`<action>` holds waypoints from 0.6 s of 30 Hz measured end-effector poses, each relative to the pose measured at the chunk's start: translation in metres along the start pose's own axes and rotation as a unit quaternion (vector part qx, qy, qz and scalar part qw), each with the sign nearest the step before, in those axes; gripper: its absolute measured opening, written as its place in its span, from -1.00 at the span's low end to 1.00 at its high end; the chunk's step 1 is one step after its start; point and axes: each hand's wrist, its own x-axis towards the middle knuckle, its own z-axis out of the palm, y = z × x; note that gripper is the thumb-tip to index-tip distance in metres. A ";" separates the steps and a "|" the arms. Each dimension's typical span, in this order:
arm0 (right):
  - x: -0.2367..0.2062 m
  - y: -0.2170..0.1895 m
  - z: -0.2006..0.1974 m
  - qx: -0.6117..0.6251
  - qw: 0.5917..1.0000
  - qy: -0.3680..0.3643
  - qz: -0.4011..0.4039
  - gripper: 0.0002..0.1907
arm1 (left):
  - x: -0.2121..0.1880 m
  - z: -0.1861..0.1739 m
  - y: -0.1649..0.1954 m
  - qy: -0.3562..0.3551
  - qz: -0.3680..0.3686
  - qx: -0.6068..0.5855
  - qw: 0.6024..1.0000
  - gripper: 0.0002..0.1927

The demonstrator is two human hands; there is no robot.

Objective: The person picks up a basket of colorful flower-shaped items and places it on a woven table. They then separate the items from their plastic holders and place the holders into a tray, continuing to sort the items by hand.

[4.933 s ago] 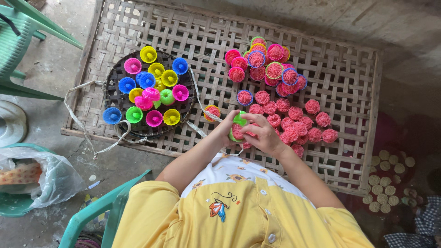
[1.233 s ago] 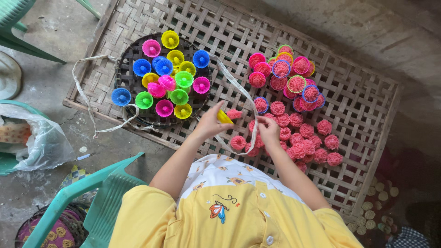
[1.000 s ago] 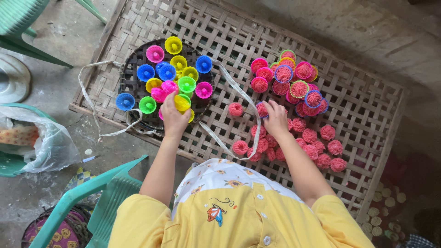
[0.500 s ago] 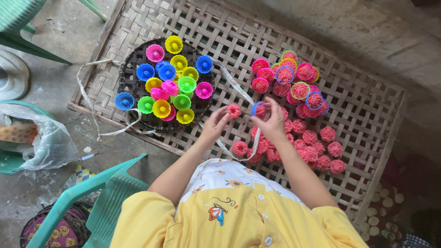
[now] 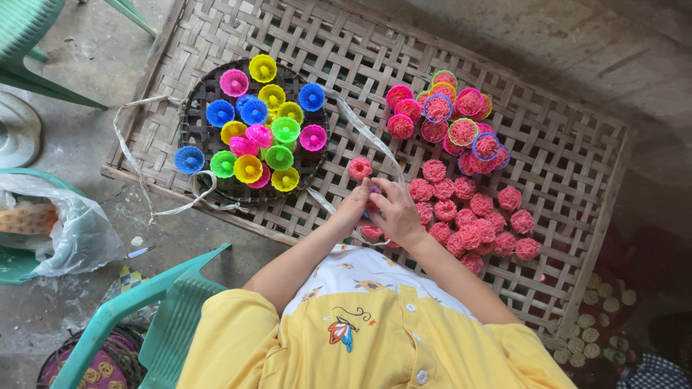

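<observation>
- Grey concrete floor (image 5: pixel 504 43) is lying under everything; a woven bamboo mat (image 5: pixel 577 166) is carrying the work in place of a desk.
- Left hand (image 5: pixel 355 207) and right hand (image 5: pixel 395 213) are meeting near the mat's front edge, fingers curled inward and pinching a small blue mould (image 5: pixel 370 202) between them; most of the mould is hiding behind the fingers.
- One loose pink cake (image 5: pixel 360 168) is sitting just beyond the hands, apart from them.
- Heap of unmoulded pink cakes (image 5: pixel 476 216) is spreading on the mat to the right of the hands, the nearest ones just beside the right hand.
- Further back, cakes in coloured moulds (image 5: pixel 450 115) are clustering together, touching one another.
- Round dark basket tray (image 5: pixel 198 137) is resting on the mat's left part, holding empty plastic moulds (image 5: pixel 263 137) in pink, yellow, blue and green.
- White strap (image 5: pixel 137 166) is trailing from the tray over the mat edge.
- Green plastic chair (image 5: pixel 166 310) is standing at the person's left; a clear plastic bag (image 5: pixel 72 230) is lying beyond it.
</observation>
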 end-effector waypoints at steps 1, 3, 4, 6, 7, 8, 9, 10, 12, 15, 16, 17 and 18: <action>0.001 0.001 0.004 -0.013 1.000 0.012 -0.015 -0.63 | 0.000 0.001 -0.001 -0.004 0.004 0.013 1.000 -0.17; -0.001 0.004 0.010 0.006 1.000 0.029 -0.005 -0.69 | 0.000 0.000 -0.003 -0.009 0.009 0.038 0.999 -0.17; -0.002 0.007 0.013 0.038 0.998 0.035 0.019 -0.72 | 0.001 -0.001 -0.004 0.007 0.007 0.017 1.000 -0.18; -0.005 0.016 0.021 0.112 0.989 0.056 0.077 -0.77 | 0.006 -0.004 -0.003 0.042 0.006 -0.027 0.999 -0.20; -0.009 0.023 0.024 0.155 0.979 0.068 0.115 -0.79 | 0.007 -0.007 -0.004 0.035 -0.001 -0.051 0.998 -0.22; -0.013 0.029 0.028 0.197 0.965 0.079 0.153 -0.80 | 0.008 -0.011 -0.003 0.028 -0.007 -0.076 0.997 -0.23; -0.017 0.036 0.031 0.258 0.947 0.073 0.174 -0.80 | 0.009 -0.015 -0.002 0.020 -0.012 -0.101 0.995 -0.25; -0.021 0.043 0.034 0.318 0.926 0.068 0.195 -0.80 | 0.009 -0.018 -0.002 0.008 -0.044 -0.119 0.992 -0.26; -0.028 0.057 0.038 0.433 0.859 0.072 0.262 -0.76 | 0.007 -0.027 -0.001 -0.018 -0.108 -0.155 0.982 -0.28; -0.039 0.070 0.043 0.437 0.825 0.074 0.349 -0.66 | -0.002 -0.045 0.005 0.124 -0.068 -0.165 0.976 -0.34; -0.042 0.072 0.045 0.330 0.878 0.055 0.341 -0.65 | -0.005 -0.055 0.011 0.176 -0.008 -0.135 0.975 -0.37; -0.044 0.073 0.047 0.219 0.918 0.036 0.329 -0.64 | -0.008 -0.068 0.018 0.227 0.052 -0.103 0.967 -0.39; -0.047 0.072 0.051 0.212 0.920 0.030 0.328 -0.63 | -0.011 -0.082 0.027 0.267 0.146 -0.080 0.949 -0.42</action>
